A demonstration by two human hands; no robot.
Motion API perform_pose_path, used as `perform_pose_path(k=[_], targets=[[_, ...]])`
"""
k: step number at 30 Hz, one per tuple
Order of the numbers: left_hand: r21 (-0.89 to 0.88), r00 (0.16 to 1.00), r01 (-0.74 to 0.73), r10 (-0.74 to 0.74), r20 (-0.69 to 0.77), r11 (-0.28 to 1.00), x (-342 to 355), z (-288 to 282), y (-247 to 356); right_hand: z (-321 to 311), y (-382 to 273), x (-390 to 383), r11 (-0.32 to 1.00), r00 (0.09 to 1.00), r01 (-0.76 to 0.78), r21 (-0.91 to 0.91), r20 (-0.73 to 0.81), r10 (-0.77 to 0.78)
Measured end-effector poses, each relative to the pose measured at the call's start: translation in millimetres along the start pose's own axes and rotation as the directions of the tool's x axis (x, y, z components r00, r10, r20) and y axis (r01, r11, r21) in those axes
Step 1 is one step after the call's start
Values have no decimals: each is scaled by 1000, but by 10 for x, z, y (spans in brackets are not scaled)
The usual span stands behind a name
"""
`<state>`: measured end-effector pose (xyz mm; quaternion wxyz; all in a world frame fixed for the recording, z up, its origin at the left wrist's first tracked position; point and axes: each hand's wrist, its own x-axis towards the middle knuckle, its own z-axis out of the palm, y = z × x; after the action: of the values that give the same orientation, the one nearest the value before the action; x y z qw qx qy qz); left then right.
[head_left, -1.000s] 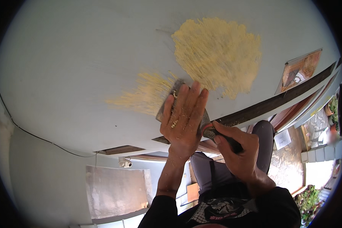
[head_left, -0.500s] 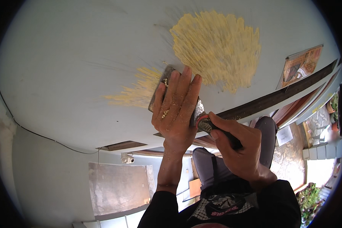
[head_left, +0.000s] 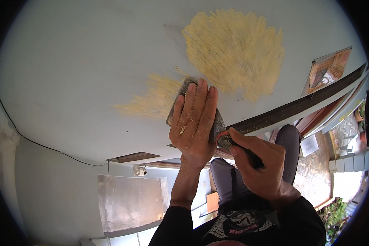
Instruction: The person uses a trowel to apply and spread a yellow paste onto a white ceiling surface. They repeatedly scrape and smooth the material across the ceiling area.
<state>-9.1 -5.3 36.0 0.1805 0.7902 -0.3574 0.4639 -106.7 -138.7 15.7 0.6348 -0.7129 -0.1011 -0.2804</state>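
Note:
My left hand (head_left: 194, 119) lies with straightened fingers over the metal blade of a scraper (head_left: 217, 123), pressing it to a pale grey wall (head_left: 86, 65), with crumbs on the skin. My right hand (head_left: 260, 164) grips the scraper's dark handle, which has a red band near the blade. The blade sits at the right end of a small yellow scraped patch (head_left: 145, 100); a larger yellow patch (head_left: 231, 53) spreads above and to the right of my hands.
A poster (head_left: 328, 69) is at right above a long dark recessed strip (head_left: 299, 106). A black cable (head_left: 41, 144) runs along the left. A white camera (head_left: 140, 171), my legs (head_left: 287, 147), potted plants (head_left: 336, 213) and a patio appear toward the lower edge.
Both hands and the scraper moved up and left, then slightly back down and right, ending a little higher than a second ago. Both hands keep their positions on the tool.

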Motion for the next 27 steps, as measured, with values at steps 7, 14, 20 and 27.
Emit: perform_pose_path(k=[7,14,20,27], targets=[[50,998,11,-9,-55,999,-92,115,-21,83,117,-96,999,999,11,-31,-43,-12],[35,1000,5,-5,2,999,-164,92,-8,60,98,-46,1000,999,3,-28,-36,-4],[-18,1000,24,-24,-20,1000,-169,86,9,71,103,-123,999,999,-6,-50,-35,5],[22,1000,19,-19,-3,1000,-87,31,-49,81,37,-67,1000,1000,-4,-19,-29,3]])
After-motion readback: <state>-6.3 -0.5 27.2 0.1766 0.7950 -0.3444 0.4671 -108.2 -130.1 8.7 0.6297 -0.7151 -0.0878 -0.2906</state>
